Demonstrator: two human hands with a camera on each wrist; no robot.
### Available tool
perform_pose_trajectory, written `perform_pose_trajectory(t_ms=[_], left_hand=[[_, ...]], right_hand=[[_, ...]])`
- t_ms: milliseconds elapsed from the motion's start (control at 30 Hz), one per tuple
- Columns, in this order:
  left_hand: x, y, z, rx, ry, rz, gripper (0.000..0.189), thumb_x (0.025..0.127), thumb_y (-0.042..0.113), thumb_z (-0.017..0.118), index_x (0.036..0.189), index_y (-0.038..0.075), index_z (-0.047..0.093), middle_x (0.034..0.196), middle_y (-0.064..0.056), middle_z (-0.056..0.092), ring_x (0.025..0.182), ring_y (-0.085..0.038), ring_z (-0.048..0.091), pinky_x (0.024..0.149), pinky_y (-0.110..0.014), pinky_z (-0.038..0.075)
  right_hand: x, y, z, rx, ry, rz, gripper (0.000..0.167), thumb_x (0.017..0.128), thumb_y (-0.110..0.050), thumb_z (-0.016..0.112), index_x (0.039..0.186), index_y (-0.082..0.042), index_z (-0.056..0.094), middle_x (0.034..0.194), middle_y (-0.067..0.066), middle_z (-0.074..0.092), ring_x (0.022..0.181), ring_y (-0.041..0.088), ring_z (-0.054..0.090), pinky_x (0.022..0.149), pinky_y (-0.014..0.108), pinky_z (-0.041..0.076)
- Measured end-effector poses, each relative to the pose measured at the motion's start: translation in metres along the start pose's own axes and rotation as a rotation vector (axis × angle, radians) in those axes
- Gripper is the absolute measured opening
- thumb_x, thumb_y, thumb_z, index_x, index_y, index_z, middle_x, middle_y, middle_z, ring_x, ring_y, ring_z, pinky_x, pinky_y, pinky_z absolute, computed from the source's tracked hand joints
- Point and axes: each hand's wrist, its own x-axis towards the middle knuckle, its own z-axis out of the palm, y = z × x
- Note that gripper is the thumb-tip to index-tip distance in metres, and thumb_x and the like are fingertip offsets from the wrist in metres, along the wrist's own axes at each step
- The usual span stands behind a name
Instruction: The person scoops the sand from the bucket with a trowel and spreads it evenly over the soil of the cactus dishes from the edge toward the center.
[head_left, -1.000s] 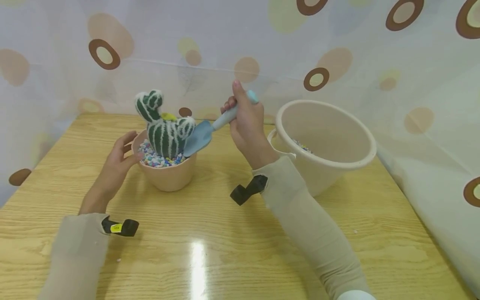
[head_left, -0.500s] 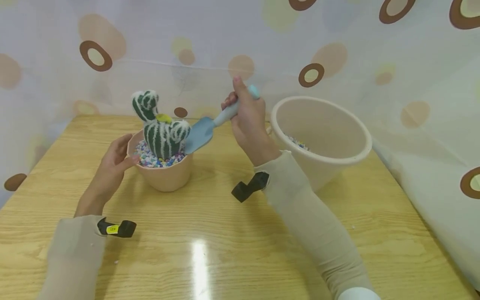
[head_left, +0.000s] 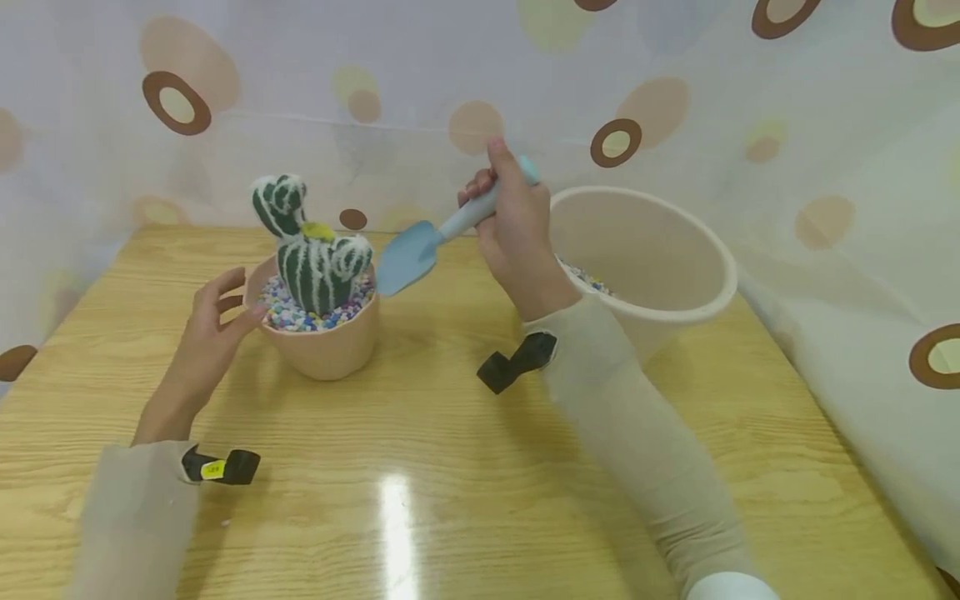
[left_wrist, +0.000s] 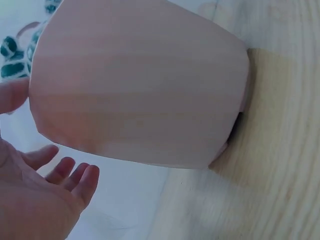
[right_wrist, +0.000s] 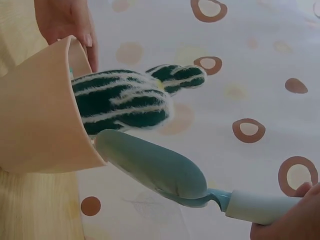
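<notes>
My right hand (head_left: 517, 233) grips the pale handle of a blue garden trowel (head_left: 408, 257). The blade points left, its tip at the right side of a peach flower pot (head_left: 326, 354). In the right wrist view, the trowel blade (right_wrist: 155, 165) overlaps the pot's rim. A knitted green cactus (head_left: 311, 275) with white fuzzy stripes stands in the pot, surrounded by small multicoloured pebbles (head_left: 292, 319). My left hand (head_left: 206, 329) is at the pot's left side, thumb at the rim. The left wrist view shows its fingers (left_wrist: 85, 182) loosely bent beside the pot wall.
A large cream bucket (head_left: 723, 287) stands on the right, partly behind my right forearm, with some multicoloured pebbles (head_left: 588, 277) inside. The wooden table (head_left: 420, 417) meets a spotted cloth (head_left: 420, 100) at the back and along the right side.
The trowel has drawn back from beside the cactus, up and right to the pot's outer edge, with my right hand. My left hand stays by the pot; the view has shifted slightly.
</notes>
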Motion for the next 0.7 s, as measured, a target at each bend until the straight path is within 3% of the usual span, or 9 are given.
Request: perform_pose_trajectory(t_ms=[133, 333, 567, 700], left_hand=[[-0.007, 0.002, 0.002, 0.061, 0.056, 0.021, 0.064, 0.1, 0.026, 0.045, 0.148, -0.001, 0.013, 0.147, -0.02, 0.017, 0.126, -0.032, 0.027, 0.085, -0.007, 0.033], [-0.017, 0.017, 0.012, 0.174, 0.167, 0.002, 0.058, 0.097, 0.023, 0.047, 0.143, -0.003, 0.024, 0.138, -0.016, 0.023, 0.117, -0.025, 0.035, 0.086, -0.017, 0.037], [-0.031, 0.037, 0.038, 0.225, 0.253, 0.003, 0.049, 0.093, 0.013, 0.049, 0.135, -0.007, 0.034, 0.129, -0.02, 0.026, 0.11, -0.019, 0.035, 0.08, -0.012, 0.038], [-0.038, 0.048, 0.053, 0.223, 0.289, 0.016, 0.046, 0.092, 0.01, 0.048, 0.133, -0.007, 0.038, 0.125, -0.022, 0.025, 0.111, -0.024, 0.033, 0.086, -0.025, 0.04]], right_hand=[[0.002, -0.014, -0.009, 0.016, 0.008, -0.008, 0.04, 0.099, -0.022, 0.051, 0.063, -0.008, 0.042, 0.057, 0.0, 0.04, 0.058, 0.014, 0.04, 0.066, 0.026, 0.037], [0.005, -0.043, -0.029, 0.092, 0.042, 0.005, 0.04, 0.098, -0.022, 0.053, 0.062, -0.009, 0.041, 0.054, 0.001, 0.041, 0.055, 0.015, 0.041, 0.068, 0.027, 0.035], [0.008, -0.075, -0.059, 0.239, 0.067, 0.019, 0.039, 0.099, -0.023, 0.052, 0.064, -0.007, 0.041, 0.053, 0.004, 0.041, 0.055, 0.018, 0.039, 0.072, 0.03, 0.032], [0.01, -0.093, -0.074, 0.322, 0.103, 0.018, 0.039, 0.098, -0.021, 0.053, 0.065, -0.005, 0.041, 0.052, 0.006, 0.041, 0.054, 0.02, 0.039, 0.073, 0.032, 0.032]])
